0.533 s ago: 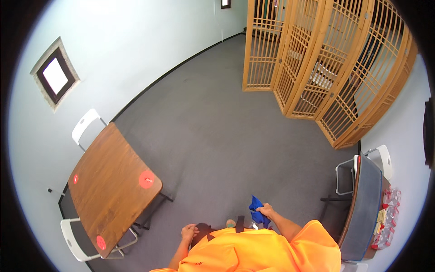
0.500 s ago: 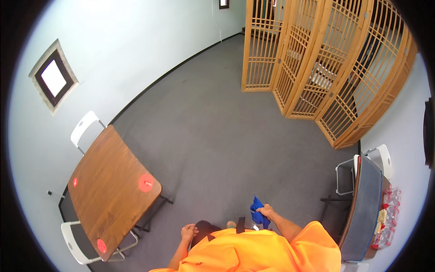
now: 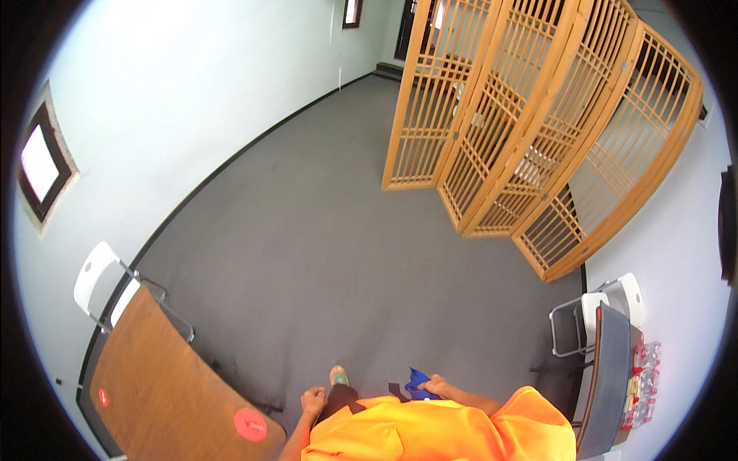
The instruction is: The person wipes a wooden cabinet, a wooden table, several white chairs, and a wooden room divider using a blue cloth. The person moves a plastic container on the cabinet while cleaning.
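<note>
1. The right hand is held close in front of the orange-clad body, fingers closed on a blue cloth that sticks up beside it
2. The left hand hangs lower, curled loosely and empty, near the wooden table and above the grey floor

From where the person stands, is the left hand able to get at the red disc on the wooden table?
Probably yes: the left hand hangs free beside the wooden table, and nothing lies between it and the red disc.
</note>
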